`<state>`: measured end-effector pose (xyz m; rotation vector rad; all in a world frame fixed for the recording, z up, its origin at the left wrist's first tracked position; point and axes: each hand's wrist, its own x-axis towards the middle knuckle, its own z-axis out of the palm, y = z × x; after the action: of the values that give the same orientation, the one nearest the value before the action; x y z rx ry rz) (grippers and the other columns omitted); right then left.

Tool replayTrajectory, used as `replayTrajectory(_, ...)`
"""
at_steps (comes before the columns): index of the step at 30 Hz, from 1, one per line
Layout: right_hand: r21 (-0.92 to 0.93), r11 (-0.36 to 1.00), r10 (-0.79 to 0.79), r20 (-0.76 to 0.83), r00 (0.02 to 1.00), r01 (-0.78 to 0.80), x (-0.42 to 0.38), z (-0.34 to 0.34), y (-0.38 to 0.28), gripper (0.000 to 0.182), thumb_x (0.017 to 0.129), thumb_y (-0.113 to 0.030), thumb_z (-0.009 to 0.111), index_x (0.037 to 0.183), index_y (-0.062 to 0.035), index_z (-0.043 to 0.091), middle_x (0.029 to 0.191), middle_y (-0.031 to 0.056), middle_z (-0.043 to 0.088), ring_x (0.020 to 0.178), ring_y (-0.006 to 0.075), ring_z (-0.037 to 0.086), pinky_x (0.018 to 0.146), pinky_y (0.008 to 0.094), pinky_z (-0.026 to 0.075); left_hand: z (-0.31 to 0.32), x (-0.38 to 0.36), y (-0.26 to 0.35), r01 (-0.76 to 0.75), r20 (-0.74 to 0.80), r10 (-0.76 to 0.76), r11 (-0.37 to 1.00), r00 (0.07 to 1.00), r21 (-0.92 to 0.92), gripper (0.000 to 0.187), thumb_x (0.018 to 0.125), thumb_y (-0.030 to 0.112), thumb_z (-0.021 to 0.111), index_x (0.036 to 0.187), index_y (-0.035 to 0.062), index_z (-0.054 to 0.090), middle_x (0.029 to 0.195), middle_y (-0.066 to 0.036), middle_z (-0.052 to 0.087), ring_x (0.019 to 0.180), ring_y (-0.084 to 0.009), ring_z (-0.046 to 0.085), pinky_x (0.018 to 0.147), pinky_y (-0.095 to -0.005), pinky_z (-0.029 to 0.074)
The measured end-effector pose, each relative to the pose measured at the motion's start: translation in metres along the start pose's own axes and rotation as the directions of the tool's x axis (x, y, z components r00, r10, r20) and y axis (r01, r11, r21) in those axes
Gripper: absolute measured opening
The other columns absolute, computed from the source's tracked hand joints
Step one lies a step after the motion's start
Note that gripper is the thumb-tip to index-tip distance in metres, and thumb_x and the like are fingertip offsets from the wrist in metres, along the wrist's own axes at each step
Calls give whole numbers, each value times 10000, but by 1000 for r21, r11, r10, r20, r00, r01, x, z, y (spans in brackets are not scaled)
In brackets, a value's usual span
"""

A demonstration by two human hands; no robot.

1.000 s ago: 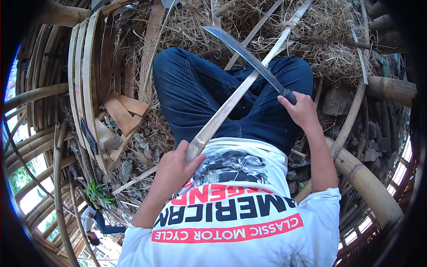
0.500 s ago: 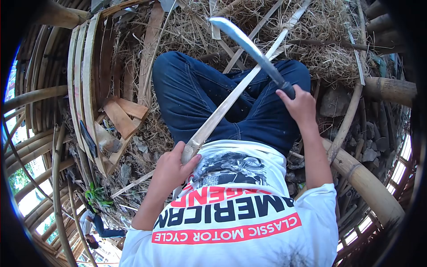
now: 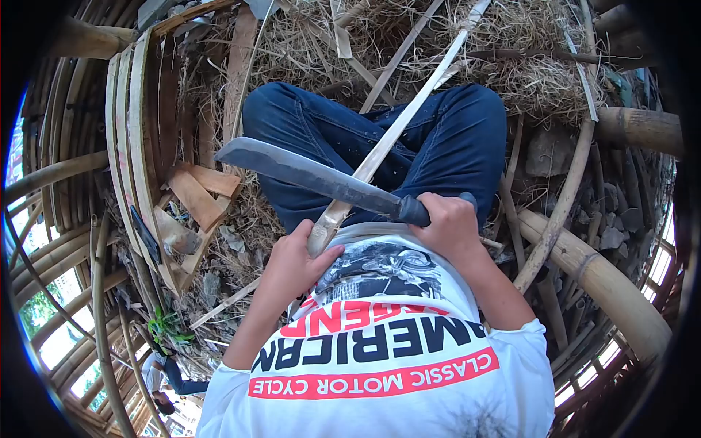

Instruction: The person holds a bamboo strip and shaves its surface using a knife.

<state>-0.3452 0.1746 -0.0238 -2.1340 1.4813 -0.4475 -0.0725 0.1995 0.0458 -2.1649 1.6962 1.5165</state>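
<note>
My left hand (image 3: 290, 261) is closed around the near end of a long pale wooden strip (image 3: 404, 119), which slants up and right across my crossed legs. In my right hand (image 3: 454, 225) is the dark handle of a machete, gripped with the fingers wrapped round it. The machete's curved blade (image 3: 299, 169) points left and crosses over the strip a short way beyond my left hand. Part of the strip is hidden beneath the blade.
Cut wood pieces (image 3: 198, 198) and tall slats (image 3: 131, 146) stand at the left. Dry fibres and shavings (image 3: 533, 95) cover the ground ahead. A thick bamboo pole (image 3: 599, 281) runs along the right. Another person (image 3: 164, 376) sits far off at lower left.
My right hand has brought the machete down and toward my body; its raised blade now lies across the strip. My left hand keeps its hold, with the strip shifted slightly.
</note>
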Motion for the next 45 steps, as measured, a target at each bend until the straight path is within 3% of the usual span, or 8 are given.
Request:
replayTrajectory(11,-32,997,-68,50,996,70,-9,2,-11,344,654,-289,839,796,-75,610,739,102,684,649,279,686,604,373,523,11,-1,-1,31,-26,-32,998,999,-59,470,838,372,771,957,-36,569,774,-234,643,699,-377,643,664,-420,490)
replayTrajectory(16,-14,998,55,106,993,-54,-9,4,-12,278,695,-269,798,777,-80,611,700,118,661,641,311,676,590,414,516,12,-3,-4,15,-8,-16,998,1000,-69,425,844,340,774,940,-14,559,717,-205,617,620,-315,601,616,-399,469)
replayTrajectory(19,-28,997,73,150,986,-70,-7,3,-10,261,711,-265,779,776,-77,609,683,128,658,638,328,675,595,436,521,17,-3,-10,-63,-36,61,997,997,-52,407,860,329,750,931,-21,555,616,-221,605,594,-395,647,565,-443,484)
replayTrajectory(26,-112,982,181,307,935,-153,10,-6,4,243,716,-270,753,819,-78,646,708,147,685,676,331,694,646,443,537,22,-3,-17,-77,-46,73,993,996,-87,393,860,310,756,926,-18,550,597,-212,591,556,-368,634,537,-417,475)
replayTrajectory(28,-107,983,177,312,933,-151,11,-7,9,201,719,-244,734,807,-82,653,712,150,689,682,333,695,658,450,538,18,-4,-9,47,26,-45,995,999,-90,384,845,289,787,941,-1,556,679,-172,601,559,-218,533,565,-360,447)
replayTrajectory(29,-108,982,179,313,933,-152,12,-7,10,201,719,-244,734,807,-82,653,712,150,689,682,333,695,658,450,538,19,-4,-11,47,27,-44,995,999,-91,384,845,289,787,941,-1,556,679,-172,601,559,-218,533,565,-360,447)
replayTrajectory(31,-142,978,190,322,927,-151,14,-8,10,185,721,-239,725,806,-88,661,720,154,692,689,336,696,677,455,542,24,-4,-18,-79,-41,75,991,996,-110,393,863,307,757,916,-19,544,586,-207,584,544,-364,626,525,-407,469)
replayTrajectory(45,-235,856,498,141,855,-460,57,-47,99,201,749,-235,708,862,-69,719,826,216,705,846,412,685,812,490,555,25,-16,-29,-89,-47,83,986,995,-143,385,848,293,775,907,-7,541,586,-209,569,507,-357,585,510,-398,455)
